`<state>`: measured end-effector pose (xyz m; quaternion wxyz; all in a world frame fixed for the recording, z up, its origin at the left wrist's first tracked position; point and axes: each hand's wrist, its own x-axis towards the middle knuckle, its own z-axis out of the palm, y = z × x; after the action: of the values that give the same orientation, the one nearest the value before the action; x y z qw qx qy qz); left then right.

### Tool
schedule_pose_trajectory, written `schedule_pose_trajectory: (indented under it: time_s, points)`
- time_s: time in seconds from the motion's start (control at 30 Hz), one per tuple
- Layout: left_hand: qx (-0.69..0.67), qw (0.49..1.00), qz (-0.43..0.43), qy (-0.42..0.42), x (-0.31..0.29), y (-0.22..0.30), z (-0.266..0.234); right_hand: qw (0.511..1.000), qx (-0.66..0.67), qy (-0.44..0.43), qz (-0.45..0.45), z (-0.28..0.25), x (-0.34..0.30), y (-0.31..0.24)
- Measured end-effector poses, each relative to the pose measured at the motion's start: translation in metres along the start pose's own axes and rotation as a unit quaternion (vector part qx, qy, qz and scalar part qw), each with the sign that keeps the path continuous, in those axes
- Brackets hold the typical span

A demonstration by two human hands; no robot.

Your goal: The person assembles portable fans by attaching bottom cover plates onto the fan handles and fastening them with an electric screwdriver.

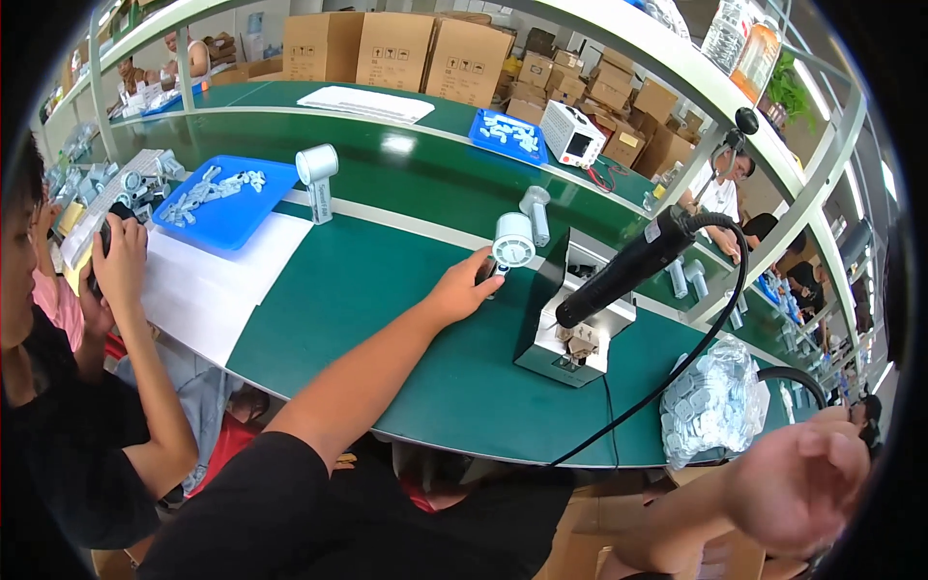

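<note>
At the middle of the green bench, my left hand point(464, 290) is closed around the handle of a pale blue handheld fan point(514, 242), whose round head points up. A similar fan point(536, 215) stands just behind it. To the right, a black electric screwdriver point(623, 269) slants over a metal box-shaped screw feeder point(572, 343), its tip near the top opening. My right hand point(800, 483) is raised at the lower right with curled fingers; whatever they may hold is hidden. Beside it lies a clear plastic bag of small pale parts point(710, 401).
Another fan point(317, 182) stands left, near a blue tray point(237, 227) of small parts. A co-worker's hands point(118, 256) work at far left. The screwdriver's black cable point(677, 372) loops across the right side. Behind are a power supply point(572, 133) and a second blue tray point(507, 153).
</note>
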<state>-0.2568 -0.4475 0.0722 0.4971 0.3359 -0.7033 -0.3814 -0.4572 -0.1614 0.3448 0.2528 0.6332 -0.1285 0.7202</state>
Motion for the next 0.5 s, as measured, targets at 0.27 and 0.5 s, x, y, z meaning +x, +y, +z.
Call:
schedule_pose_trajectory:
  time_s: [0.27,0.5]
  points:
    - [0.001,0.998,-0.061,-0.033,-0.002,-0.004,-0.012,0.859,-0.248,0.009,0.448,-0.012,-0.17,0.118]
    - [0.004,0.998,-0.05,-0.031,-0.004,0.003,-0.005,0.848,-0.34,-0.136,0.383,-0.035,-0.278,0.139]
